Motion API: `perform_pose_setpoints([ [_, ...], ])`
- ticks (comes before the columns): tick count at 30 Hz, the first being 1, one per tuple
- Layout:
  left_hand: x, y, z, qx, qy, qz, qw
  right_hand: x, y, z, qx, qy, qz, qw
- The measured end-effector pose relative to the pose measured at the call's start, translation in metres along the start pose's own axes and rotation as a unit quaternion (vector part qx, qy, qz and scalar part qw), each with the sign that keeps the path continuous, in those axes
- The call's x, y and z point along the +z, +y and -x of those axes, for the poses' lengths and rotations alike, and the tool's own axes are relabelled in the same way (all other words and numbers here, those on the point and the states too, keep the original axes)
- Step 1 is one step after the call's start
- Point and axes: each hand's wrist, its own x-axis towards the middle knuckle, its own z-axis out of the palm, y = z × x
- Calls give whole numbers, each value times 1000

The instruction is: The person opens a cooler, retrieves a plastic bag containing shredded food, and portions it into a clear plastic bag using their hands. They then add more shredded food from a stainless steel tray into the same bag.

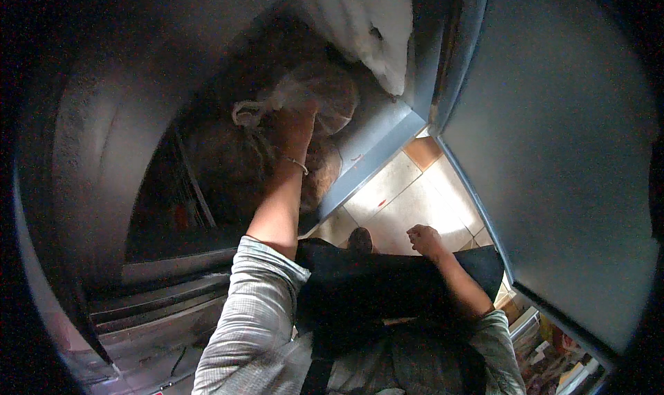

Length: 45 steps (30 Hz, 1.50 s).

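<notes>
Inside a dim, dark-walled cabinet, my left hand [295, 122] reaches down to a clear plastic bag [332, 96]. The bag's knotted end [247, 113] sticks out to the left of the hand. My fingers are lost in shadow and plastic, so I cannot tell whether they grip it. Below the wrist lies a brownish bundle [324, 174], its contents unclear. A large white mass [371, 32], perhaps ice or a sack, bulges above the bag. My right hand [425, 240] hangs over the tiled floor with loosely curled fingers and nothing visible in it.
A grey door [560, 135] stands open on the right. The cabinet's blue-grey sill [371, 159] runs diagonally before the light floor tiles [394, 198]. A wire rack [192, 182] stands in the dark at left. Shelves with packages [555, 348] show at lower right.
</notes>
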Motion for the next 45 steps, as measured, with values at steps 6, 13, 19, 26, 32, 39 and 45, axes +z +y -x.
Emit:
perform_pose_setpoints([
  [6,-31,-6,15,135,-201,-250,937,7,7,-8,-19,15,26,999],
  [13,9,25,33,101,-289,-270,913,10,15,-14,30,16,-40,999],
  [19,40,25,70,139,-455,-227,850,9,26,-16,50,25,-61,997],
  [26,51,26,67,123,-471,-208,849,19,61,-28,-38,18,-23,999],
  [32,69,9,70,103,-447,-248,853,10,36,-20,-4,19,4,1000],
  [39,71,-5,66,90,-420,-154,890,8,28,-11,35,51,-64,996],
  [45,57,-33,56,58,-378,-25,924,11,20,-10,4,38,-48,998],
])
